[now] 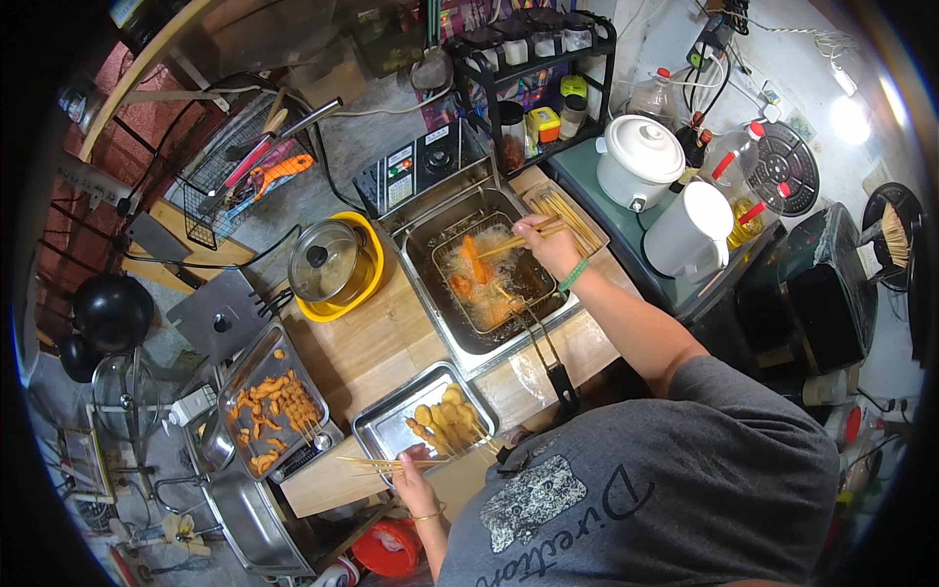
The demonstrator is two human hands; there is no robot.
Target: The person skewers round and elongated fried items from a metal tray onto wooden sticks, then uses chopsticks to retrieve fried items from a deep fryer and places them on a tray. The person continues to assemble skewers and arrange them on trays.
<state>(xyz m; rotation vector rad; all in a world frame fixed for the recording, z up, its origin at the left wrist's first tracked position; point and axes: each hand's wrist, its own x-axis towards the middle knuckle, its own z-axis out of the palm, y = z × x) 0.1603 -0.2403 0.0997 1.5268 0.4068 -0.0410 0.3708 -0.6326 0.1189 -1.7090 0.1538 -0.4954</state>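
My right hand (546, 242) grips a pair of wooden chopsticks (506, 246) over the deep fryer (425, 293). Their tips reach orange-brown pieces of food (473, 260) frying in bubbling oil inside a wire fryer basket (530, 299), whose black handle (561, 383) points towards my body. Several thin wooden skewers (370, 464) are in my left hand (412, 480), beside the near edge of a metal tray (378, 425). On that tray lie battered skewered pieces (447, 418). Further left, a second metal tray (282, 337) holds orange coated pieces (271, 403), some skewered.
A lidded glass pot (323, 264) sits in a yellow basin (373, 257). Right of the fryer lies a box of wooden skewers (568, 220), then a white slow cooker (642, 161) and white pitcher (689, 231). A spice rack (532, 70) stands behind; a metal sink (257, 521) is at lower left.
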